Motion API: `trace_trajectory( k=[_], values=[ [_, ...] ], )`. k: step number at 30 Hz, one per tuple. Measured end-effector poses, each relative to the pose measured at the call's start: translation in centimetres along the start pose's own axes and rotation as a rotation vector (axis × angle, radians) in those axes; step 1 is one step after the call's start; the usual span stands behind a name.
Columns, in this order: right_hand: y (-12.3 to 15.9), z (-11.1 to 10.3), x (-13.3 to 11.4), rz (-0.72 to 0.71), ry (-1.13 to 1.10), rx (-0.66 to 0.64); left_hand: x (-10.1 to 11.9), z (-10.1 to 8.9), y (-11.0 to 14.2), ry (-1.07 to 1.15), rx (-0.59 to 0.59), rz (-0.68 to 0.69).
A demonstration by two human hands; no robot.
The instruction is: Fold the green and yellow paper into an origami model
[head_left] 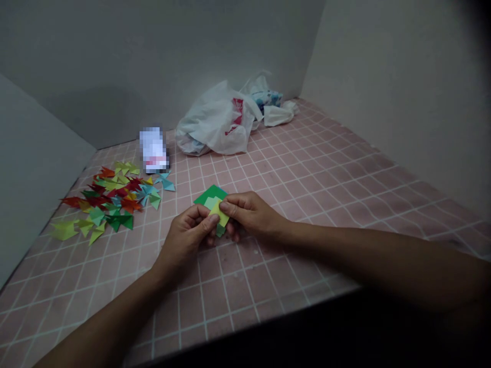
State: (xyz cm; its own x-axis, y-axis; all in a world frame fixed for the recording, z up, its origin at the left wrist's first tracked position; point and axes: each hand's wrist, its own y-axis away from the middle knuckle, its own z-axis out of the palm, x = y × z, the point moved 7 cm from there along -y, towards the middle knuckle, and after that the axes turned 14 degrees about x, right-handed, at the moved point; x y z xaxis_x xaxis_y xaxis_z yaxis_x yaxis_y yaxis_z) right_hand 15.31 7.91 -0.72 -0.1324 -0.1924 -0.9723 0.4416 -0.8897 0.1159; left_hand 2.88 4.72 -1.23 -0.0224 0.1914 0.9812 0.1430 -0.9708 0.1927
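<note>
Hands meet over the middle of the pink checked tabletop, both pinched shut on a small yellow-green paper piece. The left hand grips it from seven o'clock, thumb on top and fingers curled beneath. The right hand takes it from three o'clock, thumb and forefinger pressed together on the paper's upper edge. The piece sits between the two thumbs, lifted just off the surface as far as can be told.

Directly beyond it, at twelve o'clock and touching or nearly touching the fingers, lies a stack of green paper squares, partly covered by the held piece.

Out at ten o'clock from the hands, well apart, a pile of folded paper shapes spreads across the tabletop in red, yellow, green and light blue. A small blurred white packet stands just behind that pile. At twelve o'clock, far back near the corner of the grey walls, sits a crumpled white plastic bag with more bundled bags beside it.
</note>
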Motion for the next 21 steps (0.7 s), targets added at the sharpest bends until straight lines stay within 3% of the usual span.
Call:
trace_trajectory(
  k=[10,16,21],
  values=[
    [0.10,0.00,-0.08,-0.017,0.026,0.028,0.30,0.01,-0.01,-0.017,0.009,0.015],
    [-0.15,0.12,0.42,0.002,-0.015,-0.020,0.21,-0.06,-0.07,-0.011,0.006,0.006],
    [-0.52,0.20,0.08,-0.096,-0.004,-0.061,0.04,-0.11,-0.19,-0.021,0.019,0.013]
  ],
)
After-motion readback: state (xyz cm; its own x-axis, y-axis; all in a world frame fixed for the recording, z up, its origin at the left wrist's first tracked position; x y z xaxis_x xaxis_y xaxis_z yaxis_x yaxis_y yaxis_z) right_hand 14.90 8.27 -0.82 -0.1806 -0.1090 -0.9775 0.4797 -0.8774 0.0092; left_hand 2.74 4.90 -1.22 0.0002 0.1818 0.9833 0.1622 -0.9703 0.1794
